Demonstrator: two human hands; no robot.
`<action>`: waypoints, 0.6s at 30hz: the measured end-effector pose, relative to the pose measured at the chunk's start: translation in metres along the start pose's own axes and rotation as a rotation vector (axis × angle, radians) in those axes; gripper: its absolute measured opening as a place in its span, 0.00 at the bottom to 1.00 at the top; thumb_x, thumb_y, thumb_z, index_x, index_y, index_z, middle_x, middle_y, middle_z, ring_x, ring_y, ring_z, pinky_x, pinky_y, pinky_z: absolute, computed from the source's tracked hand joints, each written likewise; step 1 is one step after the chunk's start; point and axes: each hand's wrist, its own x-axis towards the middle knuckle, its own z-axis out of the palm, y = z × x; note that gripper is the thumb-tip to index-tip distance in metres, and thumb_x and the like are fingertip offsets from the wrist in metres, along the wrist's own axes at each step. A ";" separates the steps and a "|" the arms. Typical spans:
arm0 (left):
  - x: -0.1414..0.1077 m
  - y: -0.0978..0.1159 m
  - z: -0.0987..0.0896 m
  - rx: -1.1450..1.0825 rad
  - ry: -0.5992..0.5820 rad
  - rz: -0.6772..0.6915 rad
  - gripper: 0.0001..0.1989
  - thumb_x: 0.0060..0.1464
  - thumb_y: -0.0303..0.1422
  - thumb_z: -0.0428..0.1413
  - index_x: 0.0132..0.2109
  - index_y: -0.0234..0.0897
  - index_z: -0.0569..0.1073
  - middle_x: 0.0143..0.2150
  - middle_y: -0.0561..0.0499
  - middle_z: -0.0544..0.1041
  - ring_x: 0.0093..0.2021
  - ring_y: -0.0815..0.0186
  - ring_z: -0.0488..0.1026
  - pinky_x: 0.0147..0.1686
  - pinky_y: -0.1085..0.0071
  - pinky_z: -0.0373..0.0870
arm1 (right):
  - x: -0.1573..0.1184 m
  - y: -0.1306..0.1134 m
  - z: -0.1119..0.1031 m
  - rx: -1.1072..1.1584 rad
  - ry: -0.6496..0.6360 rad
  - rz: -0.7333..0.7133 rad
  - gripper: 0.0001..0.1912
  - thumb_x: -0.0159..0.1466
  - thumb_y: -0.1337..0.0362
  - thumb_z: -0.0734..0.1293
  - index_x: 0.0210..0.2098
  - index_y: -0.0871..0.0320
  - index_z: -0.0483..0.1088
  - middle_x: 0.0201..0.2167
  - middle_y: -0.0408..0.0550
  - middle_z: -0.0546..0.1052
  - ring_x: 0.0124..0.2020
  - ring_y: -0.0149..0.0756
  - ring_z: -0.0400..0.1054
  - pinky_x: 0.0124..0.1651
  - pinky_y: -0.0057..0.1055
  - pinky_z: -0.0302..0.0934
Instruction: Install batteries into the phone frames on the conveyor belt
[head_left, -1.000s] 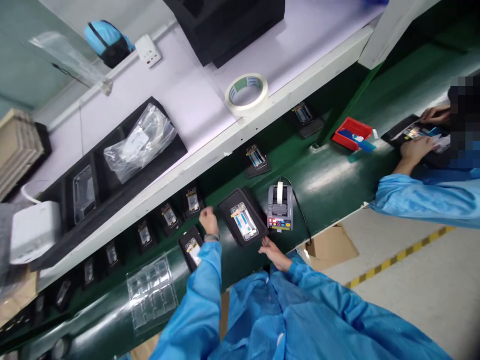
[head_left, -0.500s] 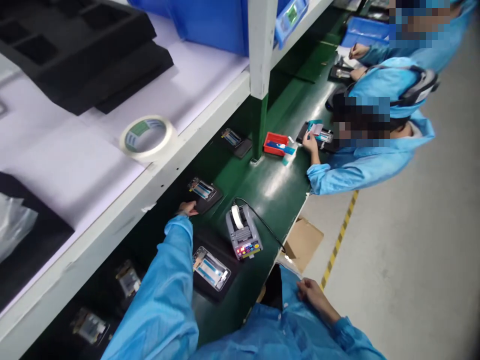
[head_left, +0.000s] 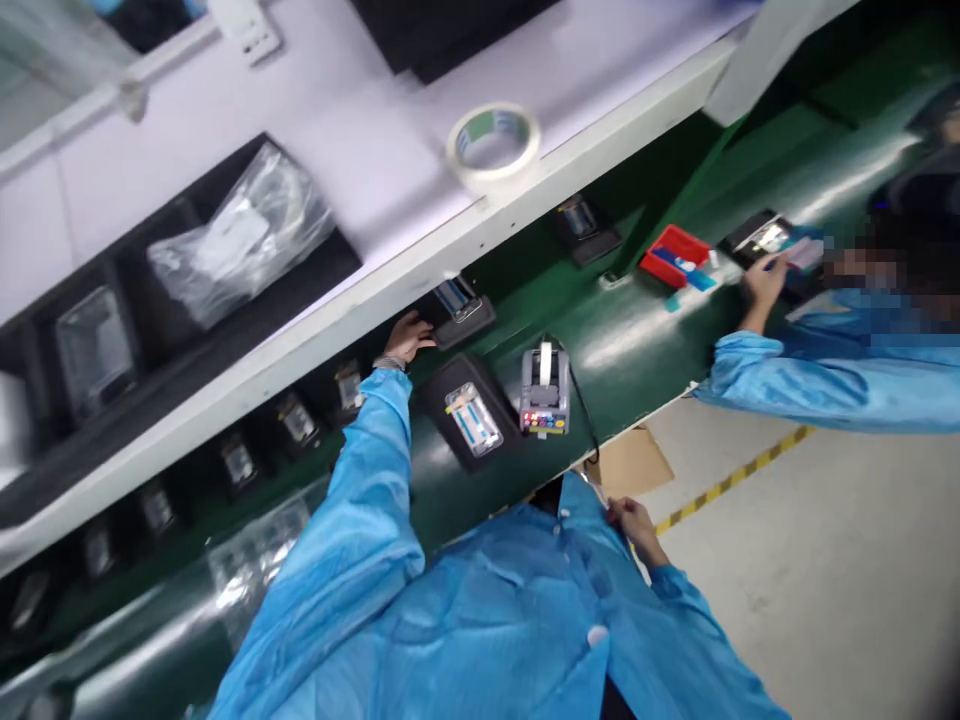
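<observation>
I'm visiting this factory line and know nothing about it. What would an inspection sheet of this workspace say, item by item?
Surface: glossy green workbench below a white shelf.
Job's things: phone screen module on a black tray; a second tray lies beyond it.
Clutter: red box on the bench; roll of tape on the shelf.
Hands: left hand at the second tray's edge, fingers spread; right hand beside the blue coat.
Cables: black cable from the tape dispenser.
Surroundings: co-worker's hand at a tray to the right; cardboard and yellow-and-black floor tape.
</observation>
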 end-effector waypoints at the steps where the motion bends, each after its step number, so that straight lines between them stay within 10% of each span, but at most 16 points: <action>1: -0.021 -0.004 -0.016 -0.011 -0.013 -0.027 0.20 0.57 0.27 0.64 0.56 0.33 0.73 0.35 0.48 0.77 0.38 0.62 0.78 0.44 0.54 0.83 | 0.003 -0.006 -0.003 -0.024 -0.029 -0.009 0.29 0.48 0.31 0.64 0.17 0.51 0.66 0.17 0.51 0.73 0.20 0.41 0.67 0.30 0.40 0.65; 5: -0.132 -0.033 -0.064 -0.039 -0.083 -0.120 0.19 0.51 0.26 0.65 0.51 0.35 0.74 0.39 0.46 0.80 0.39 0.59 0.79 0.38 0.62 0.82 | 0.013 -0.044 -0.004 -0.073 -0.175 -0.114 0.34 0.49 0.26 0.65 0.21 0.53 0.67 0.20 0.52 0.76 0.24 0.41 0.69 0.33 0.39 0.66; 9: -0.223 -0.075 -0.062 -0.100 -0.062 -0.197 0.20 0.48 0.26 0.63 0.50 0.35 0.73 0.38 0.46 0.81 0.36 0.60 0.79 0.30 0.68 0.79 | 0.018 -0.093 0.009 -0.095 -0.312 -0.277 0.37 0.50 0.24 0.68 0.22 0.54 0.68 0.21 0.49 0.76 0.26 0.39 0.69 0.36 0.37 0.65; 18: -0.247 -0.115 -0.018 0.074 0.095 -0.292 0.24 0.52 0.21 0.61 0.57 0.32 0.73 0.37 0.49 0.79 0.31 0.65 0.78 0.28 0.72 0.77 | 0.033 -0.170 -0.006 -0.064 -0.340 -0.555 0.35 0.55 0.28 0.72 0.25 0.56 0.71 0.24 0.49 0.78 0.28 0.38 0.71 0.36 0.34 0.65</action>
